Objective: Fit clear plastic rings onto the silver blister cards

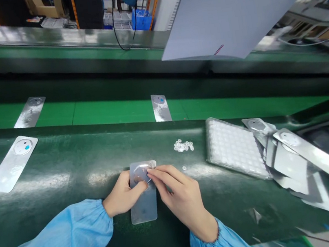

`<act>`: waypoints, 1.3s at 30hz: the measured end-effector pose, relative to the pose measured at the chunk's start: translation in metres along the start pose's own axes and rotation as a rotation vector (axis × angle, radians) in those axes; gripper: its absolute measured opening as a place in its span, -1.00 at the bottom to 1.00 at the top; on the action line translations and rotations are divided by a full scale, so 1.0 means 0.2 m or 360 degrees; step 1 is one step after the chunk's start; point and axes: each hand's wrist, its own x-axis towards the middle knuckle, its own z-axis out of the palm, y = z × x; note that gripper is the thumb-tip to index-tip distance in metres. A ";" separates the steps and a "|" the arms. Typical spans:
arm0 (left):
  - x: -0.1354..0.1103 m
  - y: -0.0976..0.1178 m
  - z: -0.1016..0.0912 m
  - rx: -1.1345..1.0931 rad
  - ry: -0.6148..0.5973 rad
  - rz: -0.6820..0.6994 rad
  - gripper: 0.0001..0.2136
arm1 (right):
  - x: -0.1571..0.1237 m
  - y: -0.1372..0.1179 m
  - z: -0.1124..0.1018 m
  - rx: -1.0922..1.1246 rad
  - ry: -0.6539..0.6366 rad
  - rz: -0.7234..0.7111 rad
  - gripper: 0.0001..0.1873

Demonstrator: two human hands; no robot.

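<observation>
On the bench in front of me lies a flat silver metal plate [144, 209] with rounded corners and a round recess near its top. My left hand [126, 194] grips the plate by its left edge, thumb across the face just below the recess. My right hand [177, 189] is closed in a pinch, its fingertips touching the recess; whatever they hold is hidden. Beyond my right hand are several small clear discs [183, 145] in a loose cluster, with a single disc [184, 168] apart from them.
A clear tray of white pieces [234, 146] stands to the right, beside a pile of similar plates [294, 162]. Another plate [13, 164] lies at left. Two plates, one left [29, 112] and one central [161, 108], rest on the green belt [104, 112]. A paper sheet [216, 12] hangs above.
</observation>
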 end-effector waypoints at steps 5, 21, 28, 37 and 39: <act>0.00 0.01 0.00 -0.0054 -0.0074 0.0006 -0.86 | 0.01 0.00 0.00 -0.0050 -0.0031 -0.0018 -0.87; 0.03 0.01 -0.02 -0.0938 -0.0159 -0.0293 -0.61 | -0.52 0.31 -0.51 0.0346 0.0502 0.1581 -0.71; 0.04 0.05 -0.01 -0.0797 -0.0039 -0.0323 -0.49 | -0.97 0.45 -0.84 -0.0966 0.0159 0.1429 -0.65; 0.04 0.05 -0.01 -0.0791 0.0030 -0.0294 -0.39 | -0.33 0.32 -0.10 -0.0119 0.0005 0.0391 -0.70; 0.04 0.03 -0.01 -0.0804 0.0038 -0.0273 -0.45 | -0.44 0.27 -0.15 -0.0009 -0.0144 0.0300 -0.72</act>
